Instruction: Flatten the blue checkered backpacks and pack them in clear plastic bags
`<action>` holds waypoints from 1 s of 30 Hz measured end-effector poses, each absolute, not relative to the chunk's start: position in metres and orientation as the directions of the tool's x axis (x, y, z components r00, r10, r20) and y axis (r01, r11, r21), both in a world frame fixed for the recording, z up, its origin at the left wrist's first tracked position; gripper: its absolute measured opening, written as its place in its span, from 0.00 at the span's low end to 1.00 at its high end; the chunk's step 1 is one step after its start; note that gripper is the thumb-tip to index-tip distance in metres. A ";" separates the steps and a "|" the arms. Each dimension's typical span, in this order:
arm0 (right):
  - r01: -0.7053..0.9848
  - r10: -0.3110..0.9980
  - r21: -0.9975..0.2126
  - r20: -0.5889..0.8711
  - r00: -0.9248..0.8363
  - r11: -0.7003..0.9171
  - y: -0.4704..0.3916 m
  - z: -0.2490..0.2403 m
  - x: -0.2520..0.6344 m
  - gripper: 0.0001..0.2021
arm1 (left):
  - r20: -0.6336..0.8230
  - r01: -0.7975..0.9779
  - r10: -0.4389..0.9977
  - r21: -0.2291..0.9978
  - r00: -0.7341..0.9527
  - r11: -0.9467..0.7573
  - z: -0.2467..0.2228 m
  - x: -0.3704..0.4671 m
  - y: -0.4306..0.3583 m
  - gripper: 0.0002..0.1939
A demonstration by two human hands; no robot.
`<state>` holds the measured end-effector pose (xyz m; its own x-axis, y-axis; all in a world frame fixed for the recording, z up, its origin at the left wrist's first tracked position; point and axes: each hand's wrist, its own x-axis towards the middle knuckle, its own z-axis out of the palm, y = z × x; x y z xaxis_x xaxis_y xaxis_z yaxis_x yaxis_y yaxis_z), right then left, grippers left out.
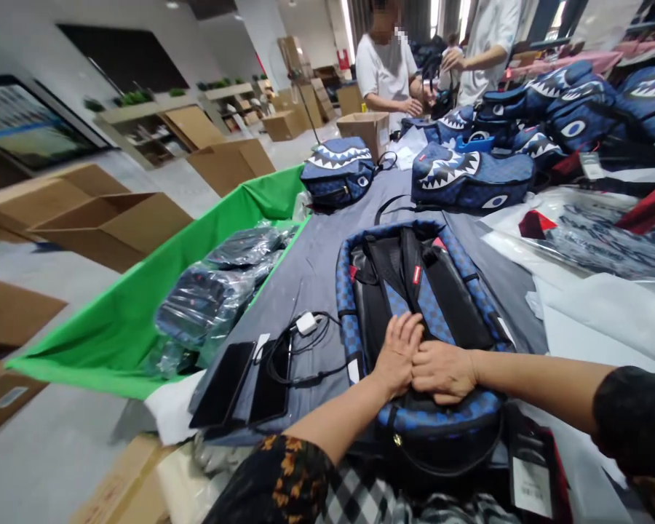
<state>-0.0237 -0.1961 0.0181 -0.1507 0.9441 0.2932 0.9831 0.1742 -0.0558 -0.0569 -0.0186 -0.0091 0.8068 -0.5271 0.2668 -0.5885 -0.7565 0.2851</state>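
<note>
A blue-and-black checkered backpack [461, 306] lies on the grey-covered table [319, 247], its black back panel and shoulder straps facing up. My left hand [399, 356] rests flat on the lower middle of the panel, fingers stretched forward. Beside it, touching, my right hand [445, 372] presses on the same spot with its fingers curled under. What those fingers hold, if anything, is hidden. A paper tag [530, 484] with a barcode hangs near the bag's lower right.
Left of the backpack lie a black cable with a white plug [306, 323] and two dark tablets [223, 386]. A green fabric bin [109, 342] holds plastic-wrapped bags. Shark-face backpacks [469, 178] and plastic wrapping [605, 306] lie ahead and right. Two people stand at the far end.
</note>
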 end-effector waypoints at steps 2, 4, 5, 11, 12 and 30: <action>0.990 0.945 -0.043 0.305 -0.115 0.135 -0.197 0.014 -0.019 0.09 | 0.276 -0.523 -0.463 0.207 0.842 -0.827 -0.011 -0.050 -0.023 0.31; 0.997 0.939 -0.007 0.336 -0.066 0.073 -0.196 0.017 -0.024 0.08 | 0.248 -0.449 -0.408 0.142 0.879 -0.882 -0.007 -0.047 -0.028 0.34; 0.999 0.932 0.019 0.361 -0.035 0.030 -0.196 0.020 -0.030 0.06 | 0.223 -0.431 -0.400 0.112 0.889 -0.895 -0.004 -0.049 -0.031 0.36; 0.953 0.830 0.078 0.516 0.213 -0.293 -0.211 0.040 -0.082 0.09 | 0.111 -0.542 -0.531 0.114 0.840 -0.833 0.012 -0.111 -0.034 0.44; 0.928 0.797 0.050 0.531 0.288 -0.369 -0.217 0.042 -0.080 0.10 | 0.089 -0.557 -0.550 0.144 0.831 -0.818 0.016 -0.122 -0.032 0.46; 0.355 0.275 -0.290 0.282 0.919 -0.889 -0.286 0.075 0.041 0.17 | 0.257 -0.412 -0.383 0.070 0.887 -0.908 0.009 -0.025 -0.046 0.33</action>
